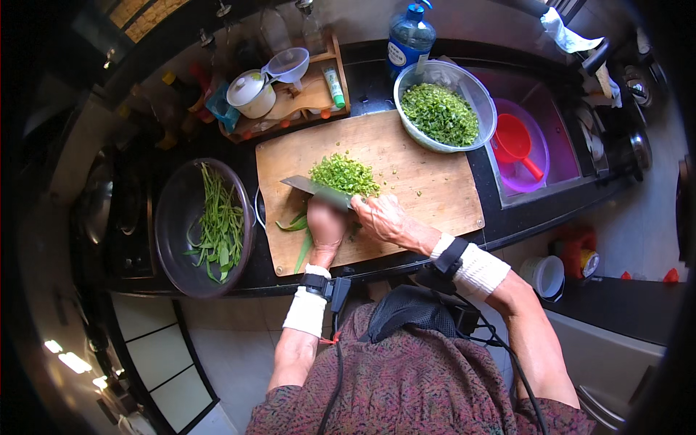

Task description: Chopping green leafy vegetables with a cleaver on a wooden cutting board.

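Observation:
My right hand [383,219] grips the handle of a wide-bladed kitchen cleaver [304,185] over a wooden cutting board [435,190]. Just behind the blade, my left hand [326,223] presses down on long green stems and leaves [296,223]; a blur covers its fingers, but leaf ends stick out on its left side and towards me. On the far side of the blade lies a heap of finely chopped greens [345,173]. A clear plastic bowl [486,130] of chopped greens [439,114] overlaps the board's far right corner.
Left of the board, a dark basin [179,234] holds uncut stems [220,217]. Behind stands a wooden rack [340,60] with a lidded white pot [251,95] and a funnel [289,64]. A blue pump bottle [411,38] is near the bowl. A red ladle [512,138] lies in the sink [563,147].

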### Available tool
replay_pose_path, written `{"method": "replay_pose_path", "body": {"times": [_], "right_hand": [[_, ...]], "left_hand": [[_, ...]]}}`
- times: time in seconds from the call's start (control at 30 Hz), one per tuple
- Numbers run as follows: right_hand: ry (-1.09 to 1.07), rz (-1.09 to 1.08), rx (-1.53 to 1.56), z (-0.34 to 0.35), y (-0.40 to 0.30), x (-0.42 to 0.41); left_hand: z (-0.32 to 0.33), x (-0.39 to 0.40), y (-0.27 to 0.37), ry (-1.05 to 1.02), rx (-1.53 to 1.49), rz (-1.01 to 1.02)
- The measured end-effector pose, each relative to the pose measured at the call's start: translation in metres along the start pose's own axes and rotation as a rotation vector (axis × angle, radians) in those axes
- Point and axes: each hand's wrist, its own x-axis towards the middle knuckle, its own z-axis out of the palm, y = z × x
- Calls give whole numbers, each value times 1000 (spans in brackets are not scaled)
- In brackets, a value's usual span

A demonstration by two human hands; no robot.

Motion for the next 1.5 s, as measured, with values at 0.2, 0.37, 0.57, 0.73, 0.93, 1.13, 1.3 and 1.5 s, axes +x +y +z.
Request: {"method": "replay_pose_path", "body": {"times": [0.2, 0.37, 0.57, 0.73, 0.93, 1.13, 1.3, 1.5], "right_hand": [[-196, 113, 3, -25, -13, -18], [-64, 42, 16, -8, 0, 6], [-131, 40, 31, -23, -18, -15], [-16, 33, -26, -4, -7, -3], [-28, 7, 41, -11, -15, -8], [-84, 38, -29, -23, -20, -8], [-107, 43, -15, 2, -8, 3], [-208, 67, -17, -26, -28, -19]], "left_hand": [[-1, -2, -10, 68, 0, 25], [-2, 3, 1, -54, -8, -35], [-7, -6, -11, 34, 49, 71], [-4, 0, -4, -17, -13, 34], [0, -6, -11, 47, 9, -8], [-1, -6, -14, -14, -48, -38], [-6, -10, -8, -153, 124, -95], [-11, -10, -15, 29, 50, 29]]}}
